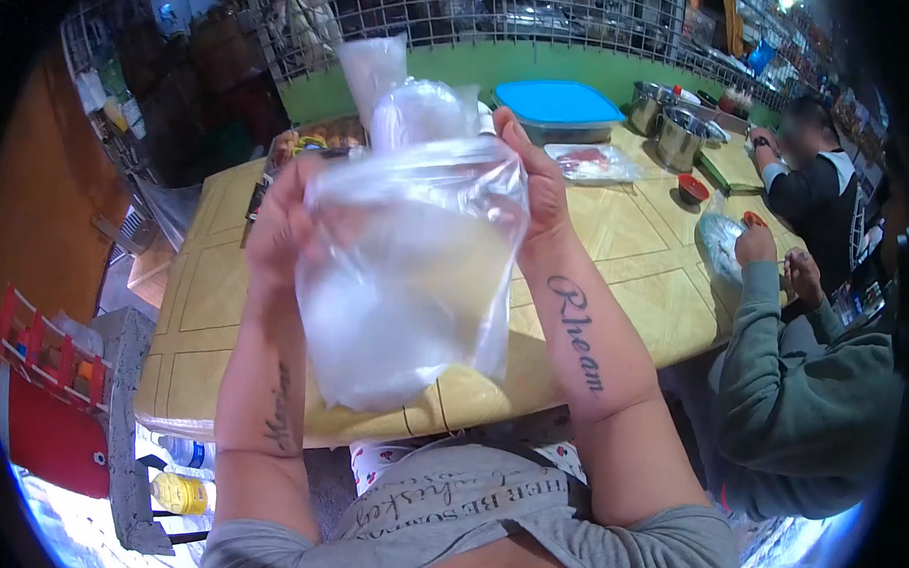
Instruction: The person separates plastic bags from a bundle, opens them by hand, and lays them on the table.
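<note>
A clear plastic bag (404, 292) hangs in front of me over the near edge of the table, held by its upper part between both hands. It looks puffed out, and its edges are smeared by motion. My left hand (285, 213) grips the bag's upper left side, its fingers blurred and partly behind the film. At the upper right corner, my right hand (540, 187) is closed on the bag with the thumb pointing up; the other fingers are mostly hidden. Just beyond the bag stands a bundle of whitish plastic (420, 113).
On the yellow table (209, 300) are a blue-lidded container (559, 102), a wrapped tray (591, 163), metal pots (682, 140) and a red bowl (692, 188). At right, a person in a green sleeve (787, 366) handles a plastic-covered plate (721, 243); another person (813, 186) sits beyond.
</note>
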A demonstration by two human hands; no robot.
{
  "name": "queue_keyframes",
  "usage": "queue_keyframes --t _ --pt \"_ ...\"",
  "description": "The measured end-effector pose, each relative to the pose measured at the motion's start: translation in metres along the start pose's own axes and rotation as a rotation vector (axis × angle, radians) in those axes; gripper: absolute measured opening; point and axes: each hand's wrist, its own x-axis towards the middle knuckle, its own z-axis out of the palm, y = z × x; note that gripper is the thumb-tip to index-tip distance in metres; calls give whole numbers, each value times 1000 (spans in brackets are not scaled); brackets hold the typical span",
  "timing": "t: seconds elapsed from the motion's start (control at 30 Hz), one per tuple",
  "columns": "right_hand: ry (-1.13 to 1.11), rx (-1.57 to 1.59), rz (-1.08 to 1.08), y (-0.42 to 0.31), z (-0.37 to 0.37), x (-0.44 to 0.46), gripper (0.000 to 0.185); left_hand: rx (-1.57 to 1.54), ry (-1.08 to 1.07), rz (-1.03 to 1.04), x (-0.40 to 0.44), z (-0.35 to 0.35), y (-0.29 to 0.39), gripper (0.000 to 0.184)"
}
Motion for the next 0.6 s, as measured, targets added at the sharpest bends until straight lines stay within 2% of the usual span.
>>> queue_keyframes --t 0.07,0.13,0.17,0.23,0.3,0.33,0.43,0.5,0.57,0.6 --pt "-97 0 -8 -11 2 18 24 -219 3 16 27 -9 9 45" --pt "-148 -3 -57 -24 -3 47 27 -580 -46 -67 59 -34 11 46" --pt "-71 -40 -116 -31 6 59 31 -829 -69 -120 81 -51 6 46" --pt "-77 -116 -67 -47 13 72 33 -792 -24 -81 102 -66 -5 44" --pt "0 -208 -77 -53 25 73 35 -227 121 104 113 -74 -20 41" --pt "32 -198 -71 -54 23 74 36 -349 246 13 120 -73 -28 39" --pt "115 -132 -41 -50 -22 79 39 -382 332 -89 108 -79 -54 37" --pt "66 -71 111 -46 -70 71 42 -351 444 -149 95 -84 -70 37" --pt "253 -217 13 -16 -86 42 47 -382 438 -201 76 -77 -74 30" --pt "208 -250 62 -8 -99 30 47 -397 442 -228 64 -72 -76 27"
